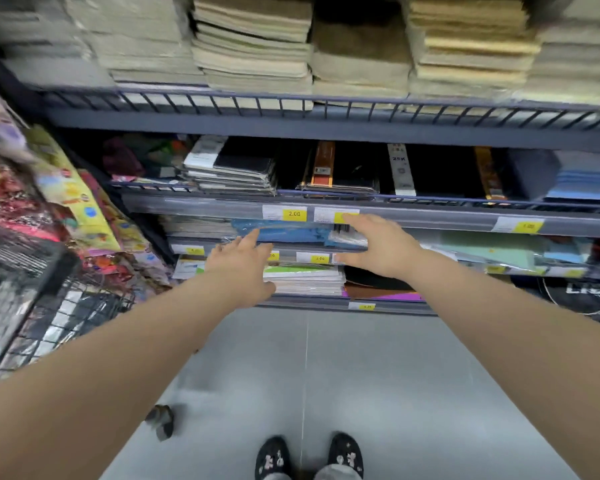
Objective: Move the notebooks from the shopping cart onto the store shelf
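A blue plastic-wrapped notebook pack [291,232] lies on a grey store shelf [430,220], under the yellow price tags. My left hand [241,266] is stretched toward its left end with fingers apart, fingertips at the wrap. My right hand [378,244] is spread over its right end, fingers apart and flat. Whether either hand grips the pack is unclear. The black wire shopping cart [32,306] stands at the left, with silvery and patterned packs inside.
Higher shelves hold stacks of beige notebooks [253,46] and black notebooks [343,171]. A lower shelf carries white and green notebooks [302,275]. Colourful packets [77,202] hang at the left. Grey floor and my black shoes [309,457] are below.
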Motion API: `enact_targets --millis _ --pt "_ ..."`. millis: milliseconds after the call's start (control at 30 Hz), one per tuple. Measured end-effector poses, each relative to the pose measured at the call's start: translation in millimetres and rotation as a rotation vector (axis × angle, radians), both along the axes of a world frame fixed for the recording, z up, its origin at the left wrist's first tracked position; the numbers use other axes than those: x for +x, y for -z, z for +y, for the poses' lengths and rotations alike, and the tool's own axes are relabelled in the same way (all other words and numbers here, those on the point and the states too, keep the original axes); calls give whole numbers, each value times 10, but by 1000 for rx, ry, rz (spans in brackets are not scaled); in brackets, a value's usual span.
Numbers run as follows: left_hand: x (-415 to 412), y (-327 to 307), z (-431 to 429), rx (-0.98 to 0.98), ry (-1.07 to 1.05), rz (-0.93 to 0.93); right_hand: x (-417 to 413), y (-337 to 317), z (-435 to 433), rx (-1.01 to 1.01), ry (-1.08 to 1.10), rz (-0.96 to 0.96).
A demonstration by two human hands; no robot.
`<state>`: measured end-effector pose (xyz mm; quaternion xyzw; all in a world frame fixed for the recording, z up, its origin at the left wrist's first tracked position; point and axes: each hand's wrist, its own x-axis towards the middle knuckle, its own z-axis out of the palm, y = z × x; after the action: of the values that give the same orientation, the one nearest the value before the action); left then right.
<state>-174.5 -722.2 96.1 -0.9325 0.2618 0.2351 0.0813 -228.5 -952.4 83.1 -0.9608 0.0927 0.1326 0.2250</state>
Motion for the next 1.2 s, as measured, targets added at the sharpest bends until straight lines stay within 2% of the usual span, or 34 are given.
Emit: enact_targets --millis 100,233,433,667,900,1067,1200 --pt "-189 -388 245 75 -4 -76 -64 -396 196 -119 -118 53" --pt "-441 -698 547 103 -126 -165 -124 -780 481 -225 -288 66" --pt "-936 -984 1103 48 -400 -128 -128 -1128 1016 -304 -500 53" --pt "-1406 -1152 2013 63 -610 -128 -122 -1229 1946 -285 -656 89" --pt "-1697 -1166 3145 -2 -772 -123 -151 -1217 3171 -263 -726 113" --pt "-1696 -1178 3961 -38 -775 -160 -188 -1122 3999 -256 -713 128" --pt "-1722 -1129 4550 4 -747 -146 -250 -1025 4564 -202 -641 48"
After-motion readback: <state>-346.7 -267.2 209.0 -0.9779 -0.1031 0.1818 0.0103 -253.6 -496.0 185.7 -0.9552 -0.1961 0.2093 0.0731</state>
